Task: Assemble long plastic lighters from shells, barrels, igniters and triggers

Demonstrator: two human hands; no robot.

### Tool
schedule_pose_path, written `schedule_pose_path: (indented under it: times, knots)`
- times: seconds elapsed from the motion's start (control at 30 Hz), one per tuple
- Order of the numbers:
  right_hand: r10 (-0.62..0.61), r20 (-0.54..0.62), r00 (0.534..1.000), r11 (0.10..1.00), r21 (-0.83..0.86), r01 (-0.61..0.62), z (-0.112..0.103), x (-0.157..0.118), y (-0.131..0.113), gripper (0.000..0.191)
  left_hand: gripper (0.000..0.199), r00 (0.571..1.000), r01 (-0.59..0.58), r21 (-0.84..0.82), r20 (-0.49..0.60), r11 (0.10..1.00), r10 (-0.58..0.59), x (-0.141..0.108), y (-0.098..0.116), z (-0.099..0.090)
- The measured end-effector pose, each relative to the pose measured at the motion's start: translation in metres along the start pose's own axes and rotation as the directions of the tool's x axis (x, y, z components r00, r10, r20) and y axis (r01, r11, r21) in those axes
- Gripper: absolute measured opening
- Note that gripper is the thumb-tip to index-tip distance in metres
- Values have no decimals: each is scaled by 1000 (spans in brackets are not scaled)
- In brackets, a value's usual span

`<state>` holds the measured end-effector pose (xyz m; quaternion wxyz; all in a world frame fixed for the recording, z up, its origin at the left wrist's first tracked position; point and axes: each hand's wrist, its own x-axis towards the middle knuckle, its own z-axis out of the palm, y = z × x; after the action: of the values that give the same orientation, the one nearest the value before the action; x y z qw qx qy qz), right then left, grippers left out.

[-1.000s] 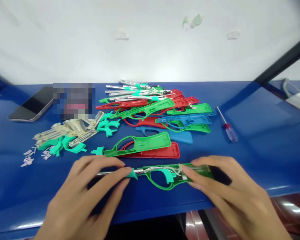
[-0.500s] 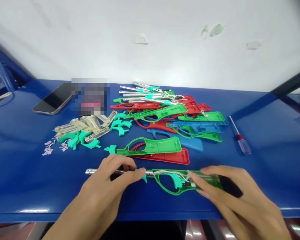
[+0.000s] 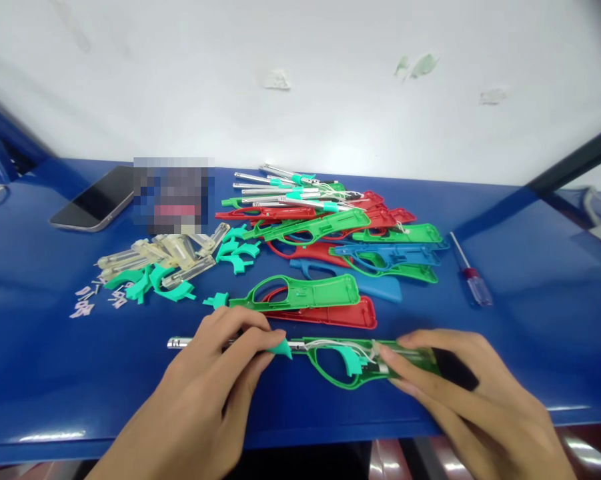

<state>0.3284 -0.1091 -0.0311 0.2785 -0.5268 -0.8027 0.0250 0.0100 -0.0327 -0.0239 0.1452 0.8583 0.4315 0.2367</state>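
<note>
A green lighter half-shell (image 3: 325, 377) lies near the front of the blue table, its loop handle and white wires showing. A teal trigger (image 3: 349, 360) sits inside the loop. From its left end runs a metal tube (image 3: 177, 343), partly covered by my left hand (image 3: 230, 373), whose thumb and fingers pinch a teal collar (image 3: 281, 348) on the tube. My right hand (image 3: 460, 380) grips the wide right end of the shell, with its fingertips at the wires and a clear inner part.
Behind lie a green shell (image 3: 325, 291) and a red shell (image 3: 365, 313), then a pile of coloured shells and metal tubes (image 3: 280, 192). Clear parts (image 3: 180, 252) and teal pieces (image 3: 173, 283) are left, beside a phone (image 3: 95, 200). A screwdriver (image 3: 475, 287) lies right.
My left thumb and fingers have shifted slightly on the teal collar, showing more of it. The whole view has moved a little, so the objects appear farther left.
</note>
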Motion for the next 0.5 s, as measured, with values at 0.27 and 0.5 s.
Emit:
schedule_pose_path:
  times: [0.27, 0.5]
  knots:
    - [12, -16, 1000, 998, -60, -13, 2, -1, 1, 38, 25, 991, -72, 7, -116, 997, 73, 12, 30, 11]
    - [-5, -57, 998, 1000, -22, 4, 4, 2, 5, 37, 18, 979, -11, -156, -202, 988, -21, 22, 35, 21]
